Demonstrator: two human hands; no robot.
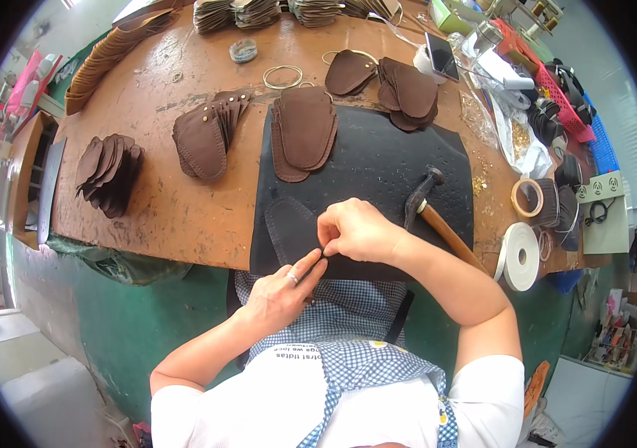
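A dark leather piece (294, 225) with a row of stitch holes along its curved edge lies at the front of the black mat (378, 164). My left hand (283, 297), with a ring on one finger, grips its lower end between fingers and thumb. Close beside it, my right hand (357, 231) is closed in a pinch at the piece's right edge. Whatever small thing sits between those fingertips is too hidden to name. To the right of my right hand, a hammer (442, 224) with a wooden handle rests on the mat.
Brown leather pieces lie in a stack (305, 131) on the mat's far edge, with a fanned pile (206, 138) and an upright bundle (109, 173) farther left. A white roll (519, 256), masking tape (527, 197) and a phone (442, 56) stand along the right side.
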